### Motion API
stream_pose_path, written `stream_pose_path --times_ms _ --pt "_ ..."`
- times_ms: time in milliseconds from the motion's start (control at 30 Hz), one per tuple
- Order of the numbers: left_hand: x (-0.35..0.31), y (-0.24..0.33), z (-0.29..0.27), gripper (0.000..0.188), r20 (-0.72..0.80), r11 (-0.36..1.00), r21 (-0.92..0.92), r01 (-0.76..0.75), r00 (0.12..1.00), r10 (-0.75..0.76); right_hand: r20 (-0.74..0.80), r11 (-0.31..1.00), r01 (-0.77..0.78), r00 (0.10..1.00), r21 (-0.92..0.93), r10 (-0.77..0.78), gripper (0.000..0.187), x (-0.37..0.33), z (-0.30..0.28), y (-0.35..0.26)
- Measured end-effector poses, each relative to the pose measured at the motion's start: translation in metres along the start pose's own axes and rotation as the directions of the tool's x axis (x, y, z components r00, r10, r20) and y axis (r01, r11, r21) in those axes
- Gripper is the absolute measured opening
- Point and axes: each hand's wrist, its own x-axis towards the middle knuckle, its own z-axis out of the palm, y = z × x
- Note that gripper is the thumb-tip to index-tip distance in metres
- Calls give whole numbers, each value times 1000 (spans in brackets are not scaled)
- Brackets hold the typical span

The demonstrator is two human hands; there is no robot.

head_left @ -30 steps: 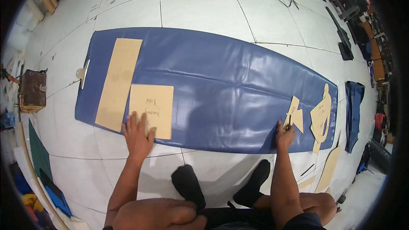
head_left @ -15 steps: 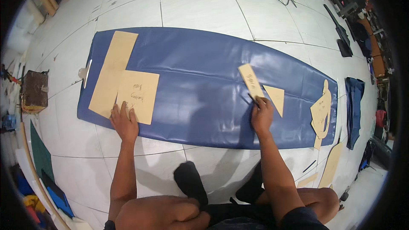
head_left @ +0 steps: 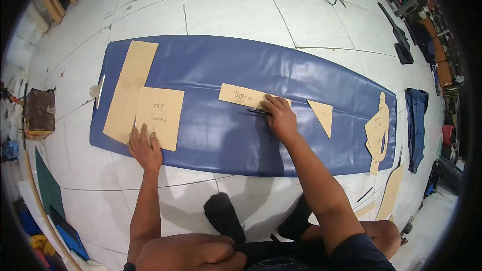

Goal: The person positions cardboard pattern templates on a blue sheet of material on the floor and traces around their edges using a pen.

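Observation:
A wide sheet of blue vinyl-like material (head_left: 216, 140) lies on the floor in front of me. My left hand (head_left: 145, 149) rests flat with fingers apart on the lower part of a squarish cardboard piece (head_left: 168, 113). This piece sits against a long slanted cardboard piece (head_left: 131, 78); whether they overlap I cannot tell. My right hand (head_left: 281, 120) grips the right end of a narrow cardboard strip (head_left: 238, 94), lying nearly level on the sheet. A thin dark pen (head_left: 257, 112) sticks out leftward from the same hand. Right of it lies a triangular cardboard piece (head_left: 323, 115).
A curved cardboard piece with a slot (head_left: 374, 133) lies at the sheet's right end. A metal clip (head_left: 100, 92) sits on its left edge. A brown block (head_left: 40, 113) stands at far left. Folded dark blue material (head_left: 416, 128) lies to the right, more cardboard (head_left: 390, 193) below.
My right hand has moved left with the strip, which has turned from steeply slanted to nearly level. Beside the long piece, the squarish piece has shifted slightly, with my left hand still on it.

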Motion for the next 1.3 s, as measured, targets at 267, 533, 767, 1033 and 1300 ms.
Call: stream_pose_path --times_ms 267,533,767,1033,1300 --pt "1 7 5 48 -4 999 -37 -14 1000 14 -67 997 80 995 21 -78 49 5 22 -6" --pt "-1 -2 -2 48 24 1000 -11 -5 1000 5 12 981 146 989 124 -149 54 -34 10 -59" --pt "0 4 0 48 14 999 -32 -28 1000 28 -91 997 -67 993 42 71 55 -42 11 -63" --pt "-1 5 -4 48 2 999 -34 -19 1000 19 -40 997 -66 997 40 68 55 -35 11 -48" --pt "0 -9 2 47 -56 996 -43 -75 996 72 -43 993 -79 996 90 83 51 -36 20 -46"
